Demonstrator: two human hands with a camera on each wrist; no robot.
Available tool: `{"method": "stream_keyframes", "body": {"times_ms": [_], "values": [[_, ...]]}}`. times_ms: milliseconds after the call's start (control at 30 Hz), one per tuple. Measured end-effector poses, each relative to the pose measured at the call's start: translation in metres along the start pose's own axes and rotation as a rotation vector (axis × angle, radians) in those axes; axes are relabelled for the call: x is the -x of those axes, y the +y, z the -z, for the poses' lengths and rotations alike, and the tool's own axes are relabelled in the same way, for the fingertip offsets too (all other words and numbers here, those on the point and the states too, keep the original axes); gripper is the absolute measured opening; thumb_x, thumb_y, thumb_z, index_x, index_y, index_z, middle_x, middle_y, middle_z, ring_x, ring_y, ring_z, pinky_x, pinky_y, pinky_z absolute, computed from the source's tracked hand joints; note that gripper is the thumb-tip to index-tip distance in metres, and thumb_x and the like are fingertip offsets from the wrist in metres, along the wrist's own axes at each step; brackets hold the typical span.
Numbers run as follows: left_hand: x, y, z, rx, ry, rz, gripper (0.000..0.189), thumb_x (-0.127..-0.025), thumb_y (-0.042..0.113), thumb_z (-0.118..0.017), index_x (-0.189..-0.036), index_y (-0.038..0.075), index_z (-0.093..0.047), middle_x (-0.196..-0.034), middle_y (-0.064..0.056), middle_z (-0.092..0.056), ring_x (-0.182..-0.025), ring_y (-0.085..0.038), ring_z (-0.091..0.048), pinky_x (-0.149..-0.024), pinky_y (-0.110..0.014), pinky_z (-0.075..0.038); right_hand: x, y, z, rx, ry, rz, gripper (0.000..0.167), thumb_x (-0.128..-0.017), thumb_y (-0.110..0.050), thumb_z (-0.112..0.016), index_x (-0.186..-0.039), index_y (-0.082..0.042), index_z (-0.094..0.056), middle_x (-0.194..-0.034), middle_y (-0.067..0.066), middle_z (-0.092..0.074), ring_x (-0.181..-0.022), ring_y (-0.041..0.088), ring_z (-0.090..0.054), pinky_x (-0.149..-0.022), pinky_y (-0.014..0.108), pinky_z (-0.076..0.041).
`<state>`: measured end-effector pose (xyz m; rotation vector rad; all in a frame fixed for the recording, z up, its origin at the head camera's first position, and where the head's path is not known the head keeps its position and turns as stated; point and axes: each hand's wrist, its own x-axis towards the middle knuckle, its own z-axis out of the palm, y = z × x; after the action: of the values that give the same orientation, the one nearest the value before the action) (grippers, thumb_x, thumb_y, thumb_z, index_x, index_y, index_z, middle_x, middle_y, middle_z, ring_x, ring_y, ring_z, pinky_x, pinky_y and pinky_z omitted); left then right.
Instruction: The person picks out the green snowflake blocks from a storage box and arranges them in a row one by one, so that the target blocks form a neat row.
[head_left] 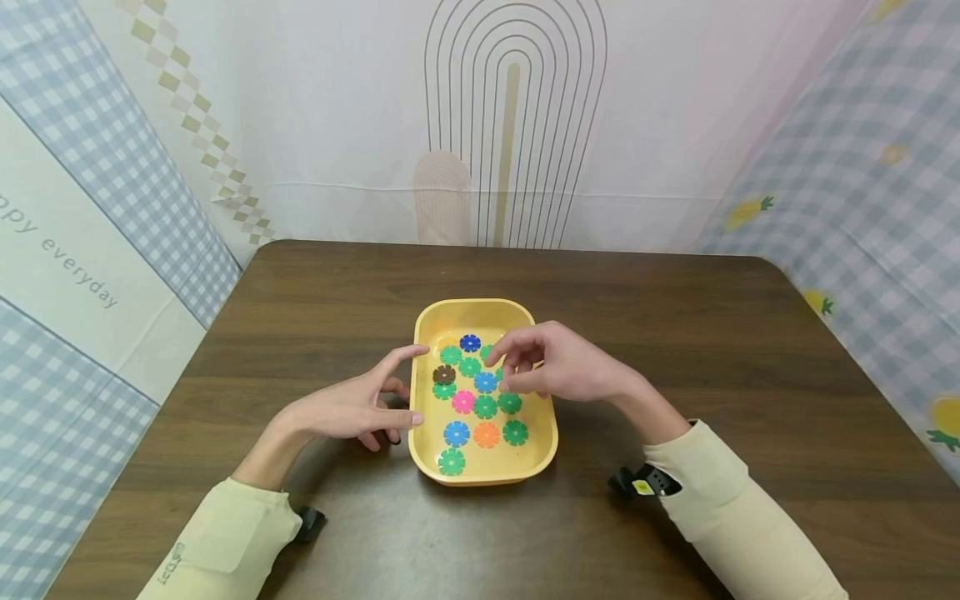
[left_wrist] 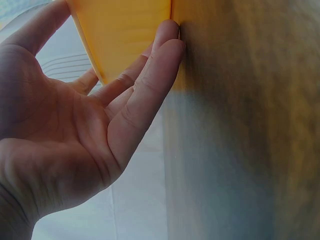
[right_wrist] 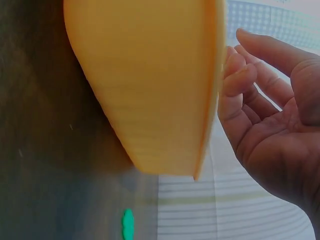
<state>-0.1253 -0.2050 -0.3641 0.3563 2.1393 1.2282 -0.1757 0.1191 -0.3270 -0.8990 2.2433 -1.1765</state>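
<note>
The work looks barely begun: all the snowflake discs (head_left: pixel 485 407) lie flat and unjoined in the yellow tray (head_left: pixel 424 333) on the table (head_left: pixel 675 333), the left hand (head_left: pixel 352 408) rests open-fingered against the tray's side, and the right hand (head_left: pixel 558 362) hovers loosely curled and empty over them.

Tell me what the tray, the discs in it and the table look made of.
Tray: likely plastic, smooth yellow with a soft sheen and rounded moulded rim. Discs: probably plastic too, flat, notched, uniformly bright colours. Table: dark wood-grain surface, matte; solid wood or laminate, cannot tell.
</note>
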Motion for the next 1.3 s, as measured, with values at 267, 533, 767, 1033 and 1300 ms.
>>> {"method": "stream_keyframes", "body": {"times_ms": [267,533,767,1033,1300], "values": [[0.0,0.0,0.0,-0.003,0.0,0.006,0.093,-0.099,0.039,-0.075,-0.165,0.038,-0.008,-0.135,-0.02,-0.059,-0.086,-0.027,-0.071,-0.073,-0.042,-0.063,-0.009,-0.002,-0.023,0.023,-0.105,0.042,0.026,-0.094,-0.009,-0.075,-0.12,-0.004,-0.075,-0.089,-0.001,-0.071,-0.082,0.018,-0.066,-0.073,0.028,-0.057],[0.001,0.0,0.0,0.002,-0.003,0.011,0.093,-0.099,0.039,-0.075,-0.165,0.039,-0.008,-0.135,-0.02,-0.058,-0.087,-0.027,-0.071,-0.073,-0.042,-0.062,-0.013,-0.008,-0.042,0.045,-0.2,0.052,0.022,-0.094,-0.008,-0.075,-0.116,-0.006,-0.075,-0.085,-0.005,-0.071,-0.075,0.018,-0.066,-0.068,0.026,-0.054],[0.001,-0.001,0.0,0.011,-0.007,0.003,0.093,-0.099,0.04,-0.074,-0.165,0.039,-0.008,-0.136,-0.019,-0.058,-0.087,-0.027,-0.071,-0.073,-0.042,-0.062,-0.018,-0.007,-0.056,0.028,-0.274,0.057,0.019,-0.094,-0.004,-0.075,-0.114,-0.006,-0.075,-0.08,-0.005,-0.071,-0.065,0.015,-0.064,-0.059,0.024,-0.051],[0.001,-0.002,-0.001,0.017,-0.009,-0.019,0.093,-0.099,0.039,-0.074,-0.165,0.038,-0.008,-0.137,-0.02,-0.057,-0.087,-0.027,-0.071,-0.071,-0.043,-0.062,-0.021,-0.004,-0.07,0.09,-0.309,0.066,0.02,-0.093,-0.006,-0.078,-0.112,-0.01,-0.076,-0.077,-0.011,-0.066,-0.066,0.001,-0.057,-0.065,0.02,-0.048],[0.001,-0.002,-0.001,0.02,-0.004,-0.019,0.094,-0.098,0.039,-0.075,-0.165,0.038,-0.008,-0.137,-0.02,-0.058,-0.086,-0.028,-0.071,-0.071,-0.043,-0.062,-0.025,-0.002,-0.08,0.227,-0.305,0.039,0.019,-0.09,-0.009,-0.082,-0.107,-0.016,-0.078,-0.068,-0.012,-0.056,-0.062,0.002,-0.05,-0.067,0.02,-0.041]]}}
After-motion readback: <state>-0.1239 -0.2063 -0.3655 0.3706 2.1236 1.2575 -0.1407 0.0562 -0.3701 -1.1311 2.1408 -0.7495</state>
